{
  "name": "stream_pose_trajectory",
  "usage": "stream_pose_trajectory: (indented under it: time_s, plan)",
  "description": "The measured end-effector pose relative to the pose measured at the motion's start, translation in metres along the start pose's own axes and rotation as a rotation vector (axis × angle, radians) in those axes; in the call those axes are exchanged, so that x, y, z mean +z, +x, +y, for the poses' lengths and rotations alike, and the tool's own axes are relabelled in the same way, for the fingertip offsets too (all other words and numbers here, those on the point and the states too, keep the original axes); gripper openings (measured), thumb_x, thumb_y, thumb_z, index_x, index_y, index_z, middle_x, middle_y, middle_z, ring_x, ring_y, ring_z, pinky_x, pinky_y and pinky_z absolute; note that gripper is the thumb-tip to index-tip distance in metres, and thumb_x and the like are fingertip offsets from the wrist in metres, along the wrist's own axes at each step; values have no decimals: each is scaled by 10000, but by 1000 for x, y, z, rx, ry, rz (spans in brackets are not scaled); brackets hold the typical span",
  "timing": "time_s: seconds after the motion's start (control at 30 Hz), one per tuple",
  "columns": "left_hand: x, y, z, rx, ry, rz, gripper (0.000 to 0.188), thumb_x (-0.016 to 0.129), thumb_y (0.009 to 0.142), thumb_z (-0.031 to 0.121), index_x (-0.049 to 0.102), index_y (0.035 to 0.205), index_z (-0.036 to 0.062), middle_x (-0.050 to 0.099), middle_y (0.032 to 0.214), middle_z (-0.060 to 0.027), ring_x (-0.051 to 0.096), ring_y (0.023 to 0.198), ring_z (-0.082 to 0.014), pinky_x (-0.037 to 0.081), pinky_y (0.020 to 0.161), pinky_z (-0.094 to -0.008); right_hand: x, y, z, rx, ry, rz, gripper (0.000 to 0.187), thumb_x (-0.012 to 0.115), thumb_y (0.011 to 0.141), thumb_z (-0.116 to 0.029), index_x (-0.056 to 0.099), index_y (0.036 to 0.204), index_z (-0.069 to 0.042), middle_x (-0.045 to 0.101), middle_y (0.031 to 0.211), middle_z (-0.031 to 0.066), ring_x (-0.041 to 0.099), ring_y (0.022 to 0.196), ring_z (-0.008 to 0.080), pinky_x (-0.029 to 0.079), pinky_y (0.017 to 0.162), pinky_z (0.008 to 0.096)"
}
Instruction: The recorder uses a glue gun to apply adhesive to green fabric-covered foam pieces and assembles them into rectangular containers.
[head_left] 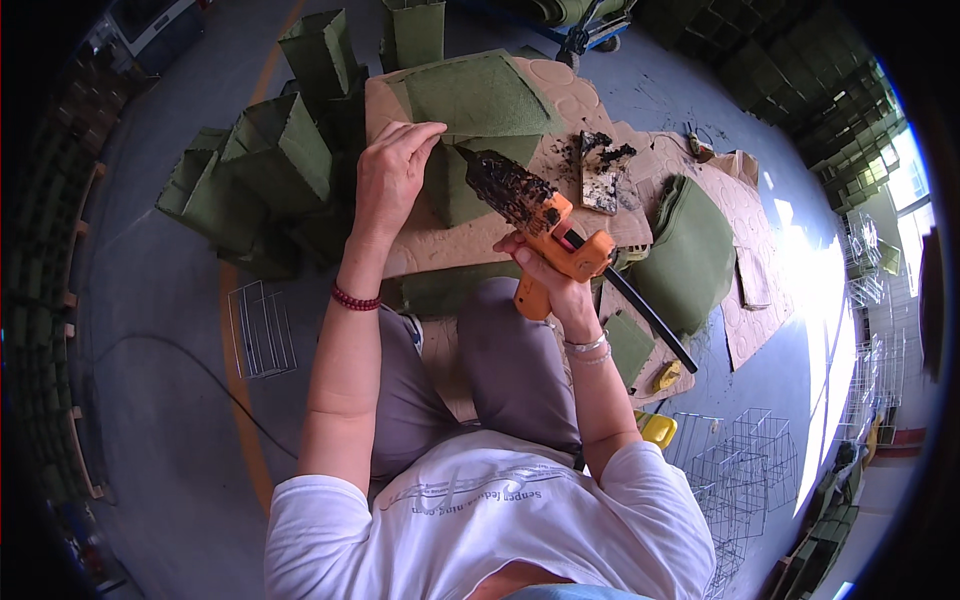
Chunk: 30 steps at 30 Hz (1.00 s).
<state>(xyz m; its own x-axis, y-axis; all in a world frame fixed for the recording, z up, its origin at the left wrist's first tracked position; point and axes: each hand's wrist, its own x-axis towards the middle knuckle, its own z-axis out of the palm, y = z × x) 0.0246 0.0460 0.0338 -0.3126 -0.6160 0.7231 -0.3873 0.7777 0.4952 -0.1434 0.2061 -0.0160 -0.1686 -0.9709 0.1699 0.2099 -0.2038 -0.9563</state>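
Observation:
My right hand (555, 285) is wrapped round the handle of an orange glue gun (578, 252). Dark, hardened glue crusts its front end, and a black glue stick (650, 320) juts out of the back. The nozzle points up and left, close to the edge of a green fabric piece (480, 95) with a folded shape. My left hand (393, 172) is closed, thumb and fingers pinching that piece at its near left edge. Cardboard (545, 75) lies under the piece. Another green part (470, 200) sits below it, partly hidden by the glue gun.
Open green fabric boxes (280, 150) stand at the left. A glue-smeared block (600, 180) lies right of the work, beside stacked green sheets (685, 260). Wire frames (740, 460) are on the floor at lower right, another wire frame (262, 330) at left. A cable (190, 360) crosses the floor.

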Motion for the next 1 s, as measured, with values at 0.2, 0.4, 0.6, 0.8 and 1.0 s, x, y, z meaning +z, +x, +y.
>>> stream_pose_trajectory:
  time_s: [0.2,0.4,0.6,0.8,1.0]
  plan:
    - [1,1,2,58,23,33,127,631,804,41,674,923,38,665,847,-103,627,800,-250,509,686,-337,3,1,2,-13,-96,8,143,619,859,-103,613,977,-23,645,904,26,579,871,102,462,785,259]
    - [1,1,6,47,36,29,118,637,799,42,674,911,36,666,842,-100,629,811,-247,512,692,-334,1,2,6,-18,-74,39,138,617,860,-106,617,971,-24,641,892,25,580,872,105,464,794,273]
    - [9,1,-5,106,-21,123,120,614,842,61,664,946,27,641,816,-119,626,733,-242,486,642,-322,1,0,7,-31,-55,25,131,617,863,-104,611,959,-15,632,892,33,582,874,111,465,800,274]
    - [11,1,-4,16,-19,96,126,609,856,91,660,948,21,651,811,-122,640,720,-247,486,634,-298,3,1,5,-38,-47,11,128,616,863,-95,604,950,-2,628,887,39,585,867,116,467,806,278]
    - [11,1,-6,18,-35,122,126,610,858,98,664,950,30,656,812,-123,642,715,-245,488,629,-301,0,0,-3,-6,-78,34,137,597,867,-79,586,968,13,619,885,57,589,857,137,467,814,289]
